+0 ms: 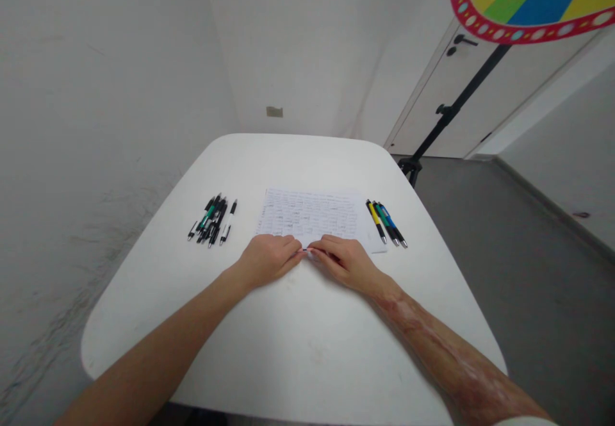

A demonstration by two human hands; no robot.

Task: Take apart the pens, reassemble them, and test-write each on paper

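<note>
My left hand and my right hand meet at the near edge of the written sheets. Fingertips of both are pinched on a slim pen, of which only a short dark and pale bit shows; the fingers hide the rest. Beneath and beyond the hands lie white paper sheets covered in handwriting. To the left is a loose pile of black, white and green pens. On the right, a yellow pen, a green pen and a blue pen lie side by side, partly near the paper's edge.
The white table has rounded corners and stands close to a grey wall. A colourful wheel on a black stand rises beyond the table's right side, before a white door.
</note>
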